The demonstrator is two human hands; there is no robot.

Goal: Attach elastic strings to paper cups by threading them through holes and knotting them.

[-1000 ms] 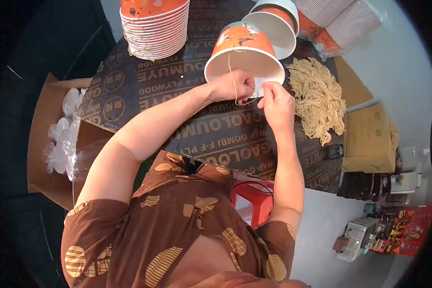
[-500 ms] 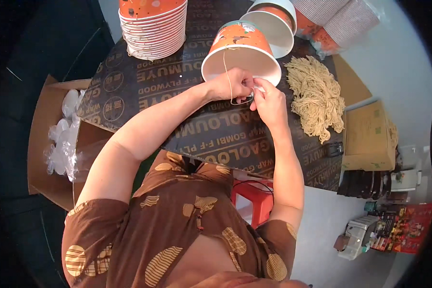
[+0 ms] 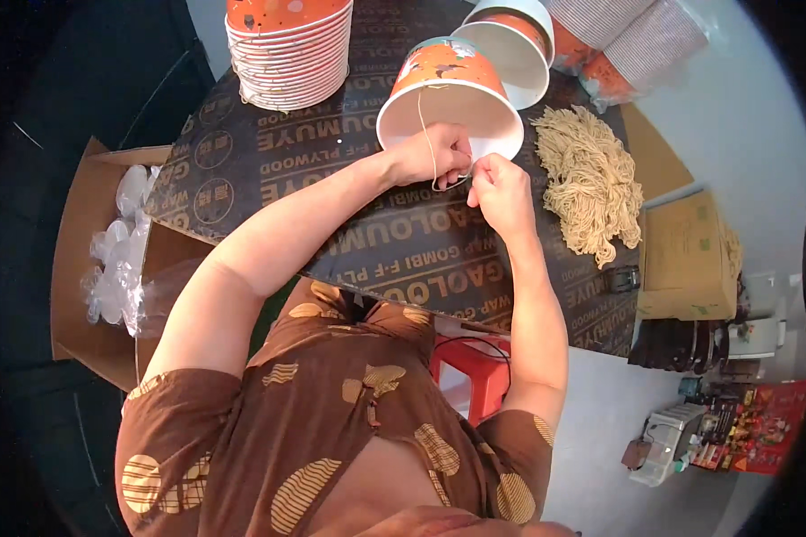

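Note:
An orange patterned paper bucket (image 3: 452,70) lies on its side on the dark plywood table (image 3: 331,201), its white mouth facing me. A beige cord (image 3: 426,130) hangs from the upper rim and loops down to the lower rim. My left hand (image 3: 432,156) is in front of the mouth, its fingers closed on the cord. Close beside it, at the lower rim, my right hand (image 3: 503,192) is closed in a pinch on the cord. The fingertips hide the exact spot where the cord meets the rim.
A tall stack of orange buckets (image 3: 288,63) stands at the far left. More buckets (image 3: 519,63) lie behind mine, with bagged stacks (image 3: 645,45) at the far right. A heap of beige cords (image 3: 589,183) is on the right. Cardboard boxes (image 3: 690,255) flank the table.
My hands have drawn slightly apart at the lower rim. The right hand's fingers have curled more tightly. The bucket has hardly moved.

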